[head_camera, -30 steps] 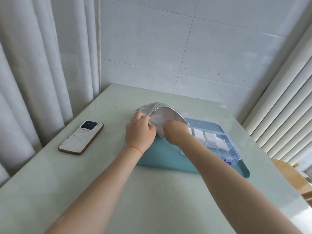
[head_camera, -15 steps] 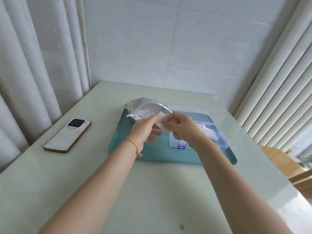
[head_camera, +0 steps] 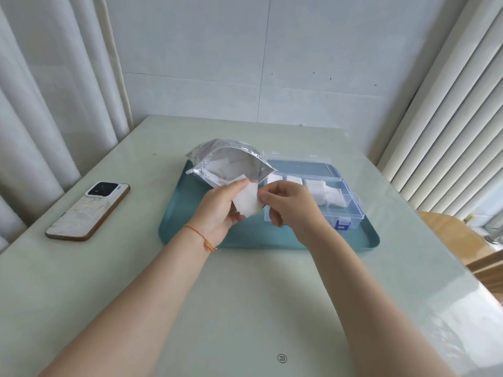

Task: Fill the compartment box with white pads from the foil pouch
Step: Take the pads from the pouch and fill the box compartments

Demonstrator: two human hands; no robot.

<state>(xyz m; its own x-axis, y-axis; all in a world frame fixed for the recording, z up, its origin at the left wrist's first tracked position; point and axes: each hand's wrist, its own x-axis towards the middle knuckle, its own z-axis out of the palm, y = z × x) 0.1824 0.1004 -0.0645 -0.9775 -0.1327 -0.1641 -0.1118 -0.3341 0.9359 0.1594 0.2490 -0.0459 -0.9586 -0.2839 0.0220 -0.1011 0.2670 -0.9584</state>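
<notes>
Nearest the camera, two bare forearms reached out over the pale green worktop [head_camera: 245,308]. The left hand [head_camera: 220,206] and the right hand [head_camera: 288,205] met above the near part of the teal tray [head_camera: 190,221], both pinching one white pad [head_camera: 249,200] between fingertips and thumbs, the left at its left edge, the right at its right edge. The pad was held in the air, clear of the tray and apart from any compartment.

The pad looked thin and limp, so I judged it could fold or slip from so light a pinch on its way to the box. If several sheets clung together, pulling them apart might drop one onto the tray.

Just beyond the right hand stood the clear compartment box [head_camera: 351,210], lid open, with white pads already in its far cells; the near cells seemed unfilled. A crumpled pad might jam across a divider.

Behind the left hand the foil pouch [head_camera: 231,159] lay with its mouth gaping toward the hands, more pads showing inside. Unheld, it could slide or spill if bumped.

A phone [head_camera: 87,210] lay well to the left on the worktop.
</notes>
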